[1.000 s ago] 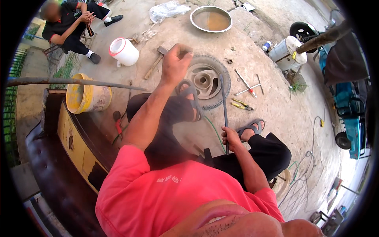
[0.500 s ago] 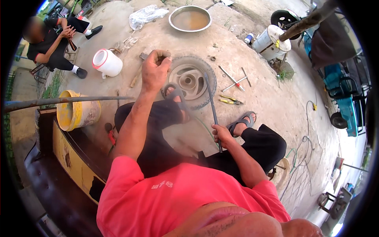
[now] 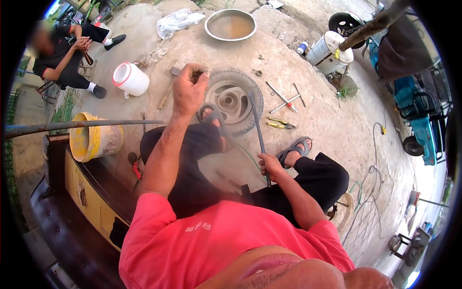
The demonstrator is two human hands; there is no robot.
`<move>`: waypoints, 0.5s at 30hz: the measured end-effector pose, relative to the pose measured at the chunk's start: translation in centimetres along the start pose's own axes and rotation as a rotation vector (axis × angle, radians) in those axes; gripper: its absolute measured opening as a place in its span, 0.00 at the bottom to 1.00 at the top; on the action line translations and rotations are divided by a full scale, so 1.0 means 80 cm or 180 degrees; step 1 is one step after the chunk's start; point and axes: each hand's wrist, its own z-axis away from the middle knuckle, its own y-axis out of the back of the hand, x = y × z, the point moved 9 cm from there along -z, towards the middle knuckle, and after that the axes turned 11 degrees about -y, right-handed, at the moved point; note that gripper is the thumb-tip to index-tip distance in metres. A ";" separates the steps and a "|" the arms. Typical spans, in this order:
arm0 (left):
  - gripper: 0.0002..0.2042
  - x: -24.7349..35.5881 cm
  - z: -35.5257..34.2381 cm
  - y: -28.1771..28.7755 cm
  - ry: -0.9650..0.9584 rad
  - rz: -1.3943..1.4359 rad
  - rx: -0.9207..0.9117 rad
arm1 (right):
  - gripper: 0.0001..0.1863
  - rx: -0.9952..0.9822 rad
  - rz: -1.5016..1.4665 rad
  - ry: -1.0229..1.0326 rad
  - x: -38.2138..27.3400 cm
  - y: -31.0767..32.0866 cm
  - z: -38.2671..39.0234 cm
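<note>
My right hand point(image 3: 270, 164) is wrapped round a long dark metal bar point(image 3: 258, 129), which slants up with its far end over the right side of a wheel with a tyre point(image 3: 227, 100). The wheel lies flat on the ground, its spoked rim facing up. Raised at the wheel's left edge, my left hand point(image 3: 189, 91) has its fingers curled and the thumb near the index finger. What it pinches, if anything, I cannot make out. A hammer point(image 3: 168, 89) lies on the ground behind that hand, partly hidden by it. My sandalled left foot point(image 3: 212, 118) rests against the tyre.
Yellow-handled pliers point(image 3: 280, 124) and a cross wrench point(image 3: 284, 98) lie right of the wheel. A metal basin of murky water point(image 3: 208, 30) stands beyond it. On the left are a white bucket point(image 3: 137, 82), a yellow bucket point(image 3: 108, 139) and a seated person point(image 3: 67, 60).
</note>
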 end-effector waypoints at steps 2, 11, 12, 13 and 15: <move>0.06 0.004 0.001 -0.001 -0.0060 -0.0019 0.0028 | 0.10 0.0041 0.0030 -0.0005 0.000 0.001 0.002; 0.06 0.006 0.002 -0.001 -0.0189 -0.0150 0.0029 | 0.09 -0.0026 -0.0013 -0.0019 0.000 0.000 -0.002; 0.06 0.006 0.002 0.001 -0.0187 -0.0166 0.0028 | 0.09 -0.0030 -0.0006 -0.0022 -0.001 -0.001 0.000; 0.06 0.007 0.002 0.001 -0.0186 -0.0172 0.0037 | 0.09 -0.0006 0.0008 -0.0033 -0.001 -0.002 0.001; 0.06 0.010 0.003 0.002 -0.0260 -0.0166 0.0099 | 0.09 0.0015 0.0037 -0.0052 0.000 -0.003 0.002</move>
